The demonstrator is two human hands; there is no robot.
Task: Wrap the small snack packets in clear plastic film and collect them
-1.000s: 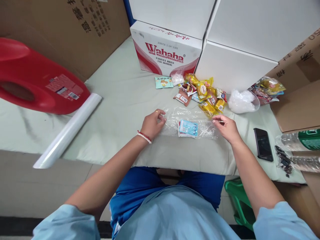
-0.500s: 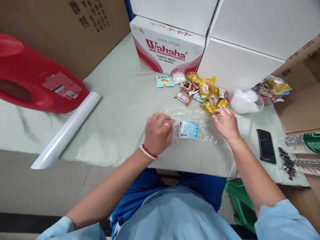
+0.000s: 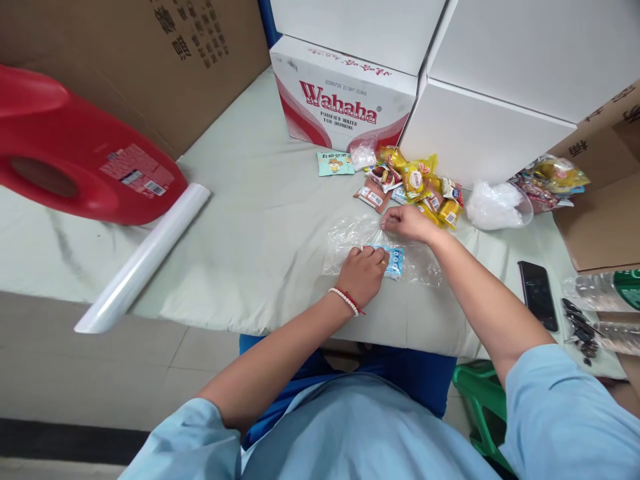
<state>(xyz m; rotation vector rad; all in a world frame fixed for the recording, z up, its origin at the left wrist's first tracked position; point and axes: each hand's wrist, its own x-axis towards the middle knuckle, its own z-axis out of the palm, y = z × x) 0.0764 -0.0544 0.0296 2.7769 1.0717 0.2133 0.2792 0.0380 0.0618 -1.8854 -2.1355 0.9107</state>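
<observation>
A crinkled sheet of clear plastic film (image 3: 345,233) lies flat on the cloth in front of me. On it rests a small blue printed packet (image 3: 396,262), its left part covered by my left hand (image 3: 363,273). The fingers of that hand are curled down over the packet. Just beyond, my right hand (image 3: 409,223) pinches the far edge of the film between thumb and fingers. Past the right hand is a pile of wrapped snacks (image 3: 414,181), mostly yellow and brown packs. Left of the pile sits a light-green snack pack (image 3: 335,164).
A red jug (image 3: 85,153) and a white film roll (image 3: 145,257) lie on the left. Boxes (image 3: 345,100) stand behind the snacks. To the right are a bowl with crumpled plastic (image 3: 497,205), a phone (image 3: 538,295), keys (image 3: 580,327) and clear bottles (image 3: 590,292).
My left hand has moved right onto the blue packet. My right hand has moved left from beside the yellow snacks to the film's far edge. The view has shifted slightly.
</observation>
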